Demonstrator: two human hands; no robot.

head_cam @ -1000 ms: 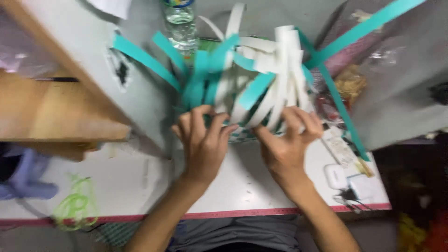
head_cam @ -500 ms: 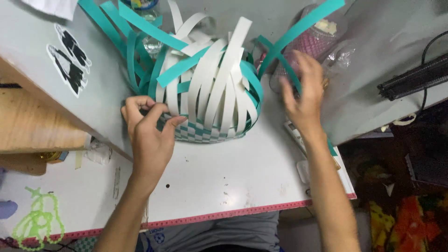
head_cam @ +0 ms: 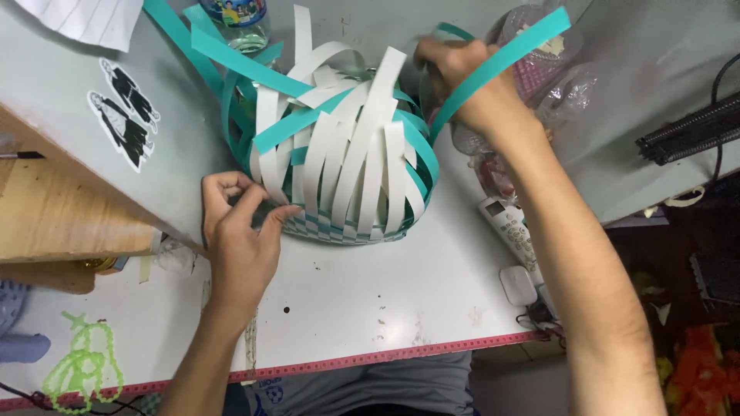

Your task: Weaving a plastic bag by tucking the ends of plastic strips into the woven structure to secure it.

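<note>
Your left hand [head_cam: 243, 231] pinches a white strip at the near-left of the half-woven teal-and-white strip basket [head_cam: 339, 166]. Your right hand [head_cam: 470, 85] grips a long teal plastic strip [head_cam: 501, 65] at its far right.

The half-woven basket [head_cam: 339, 166] is showing flat plastic-looking strips, white and teal, smooth with a slight sheen. The table [head_cam: 362, 293] under the basket is looking smooth, matt white and a little speckled with dirt. Left of the basket, a board [head_cam: 54, 208] is showing bare, matt wood grain. Right of the basket, a crinkled clear plastic bag [head_cam: 570, 77] is glinting glossily.
</note>
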